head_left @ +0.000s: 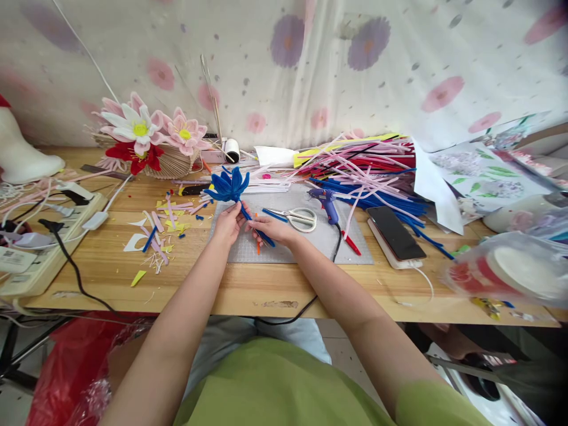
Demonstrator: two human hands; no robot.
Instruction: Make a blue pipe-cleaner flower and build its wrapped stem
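A blue pipe-cleaner flower (228, 185) stands out over the grey cutting mat (306, 248), its blue stem running down to the right. My left hand (229, 223) grips the stem just under the petals. My right hand (271, 228) pinches the lower part of the same stem, where a small orange piece shows. Both hands rest over the left part of the mat.
Scissors (298, 218) and a blue glue gun (326, 203) lie on the mat; a phone (396, 233) to the right. Pipe cleaners (368, 171) are heaped behind. Finished flowers (142, 133) sit back left, a power strip (44, 236) at left, scraps (162, 228) beside the mat.
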